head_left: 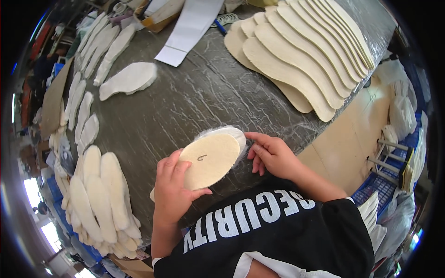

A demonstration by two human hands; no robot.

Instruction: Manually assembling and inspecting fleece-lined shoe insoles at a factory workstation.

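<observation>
My left hand (175, 185) grips a cream insole (214, 160) by its near left part, thumb on top and fingers around the edge. A white fluffy-edged piece (238, 135) lies against the insole's underside and sticks out past its far right end. The insole bears a small handwritten mark. Beside that end is my right hand (274, 155), its index finger stretched to the white piece's edge and its other fingers loosely bent, holding nothing that I can see. Much of the insole's near end is hidden behind my left hand.
Overlapping cream insoles (296, 51) fan out at the far right of the dark plastic-covered table (185, 102). A pile of pale fluffy insoles (99, 194) lies at the near left. White pieces (130, 79) line the left side; white paper (190, 30) lies at the back.
</observation>
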